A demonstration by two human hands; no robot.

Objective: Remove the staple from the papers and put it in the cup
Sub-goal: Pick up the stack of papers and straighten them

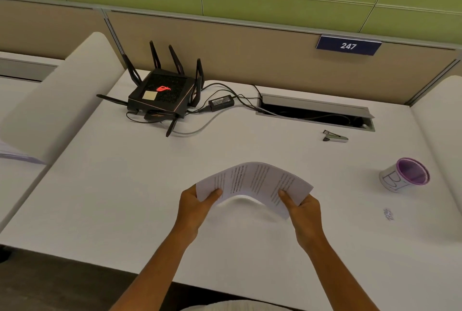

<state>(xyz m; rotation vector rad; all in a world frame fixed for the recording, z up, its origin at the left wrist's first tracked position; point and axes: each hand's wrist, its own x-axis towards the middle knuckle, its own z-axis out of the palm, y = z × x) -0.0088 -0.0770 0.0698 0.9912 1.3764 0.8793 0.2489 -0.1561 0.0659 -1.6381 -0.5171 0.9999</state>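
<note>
The papers [255, 183], a thin printed sheaf, are held above the desk [125, 198], bowed upward into an arch between two hands; the staple itself is too small to make out, so which corner it binds cannot be told. The left hand [197, 204] grips the near left edge, thumb on top and fingers beneath; the right hand [303, 210] grips the near right edge in the same manner. Neither hand holds a tool. The staple remover [335, 136], a small dark and silver jawed tool, lies well apart on the desk beyond the sheaf, near the cable tray [315, 110]. The cup [405, 175], white outside with a purple inside, lies tipped toward the viewer at the far right, its mouth facing sideways rather than up. A router [162, 95] with its adapter [221, 102] and cables occupies the back left. Judgement: the work is at its start, with the staple apparently still in place. Risks from here: pulling the arched sheets apart by hand could tear the stapled corner; a freed staple is tiny and may drop unseen onto the pale desk; and a cup lying on its side may let the staple slide back out unless it is stood upright first.
</note>
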